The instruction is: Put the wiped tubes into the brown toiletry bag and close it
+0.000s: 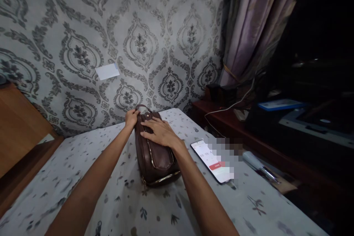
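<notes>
A dark brown leather bag (162, 156) lies on the patterned white sheet (118, 195), with gold zippers along its front and lower edge. At its far left corner, my left hand (131, 118) is closed, fingers pinched near the base of the handle strap (143, 107); exactly what they grip is partly hidden. My right hand (159, 131) rests flat across the top of the bag, fingers spread and pointing left, covering part of the front zipper.
Right of the bag lies a phone (208, 162) with a lit timer screen and a cable. Farther right are a dark red wooden ledge (201, 107), a white cord (235, 104) and a blue-edged device (280, 104). A wooden panel (24, 125) stands at left; patterned wallpaper (141, 44) rises behind.
</notes>
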The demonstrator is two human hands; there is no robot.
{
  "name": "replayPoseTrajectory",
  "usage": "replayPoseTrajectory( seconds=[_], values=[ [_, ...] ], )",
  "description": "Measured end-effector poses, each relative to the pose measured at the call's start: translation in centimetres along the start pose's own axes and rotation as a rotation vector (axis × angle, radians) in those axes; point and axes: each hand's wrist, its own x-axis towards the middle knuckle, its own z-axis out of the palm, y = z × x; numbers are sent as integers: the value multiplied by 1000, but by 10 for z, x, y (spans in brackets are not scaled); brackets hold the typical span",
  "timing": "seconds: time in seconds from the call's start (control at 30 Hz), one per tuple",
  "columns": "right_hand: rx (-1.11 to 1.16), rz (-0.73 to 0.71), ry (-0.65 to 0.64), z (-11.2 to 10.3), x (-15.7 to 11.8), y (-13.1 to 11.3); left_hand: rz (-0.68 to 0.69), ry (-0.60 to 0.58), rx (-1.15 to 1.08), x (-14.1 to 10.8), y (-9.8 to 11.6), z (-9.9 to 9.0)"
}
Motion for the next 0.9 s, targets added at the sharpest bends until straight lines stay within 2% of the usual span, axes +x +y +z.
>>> replayPoseTrajectory(
  seconds=[0.63,0.9],
  values=[
    [0,7,3,2,2,3,0,34,-202,-24,26,-6],
    [1,6,7,1,1,1,9,-47,-247,-27,41,-16]
  ],
)
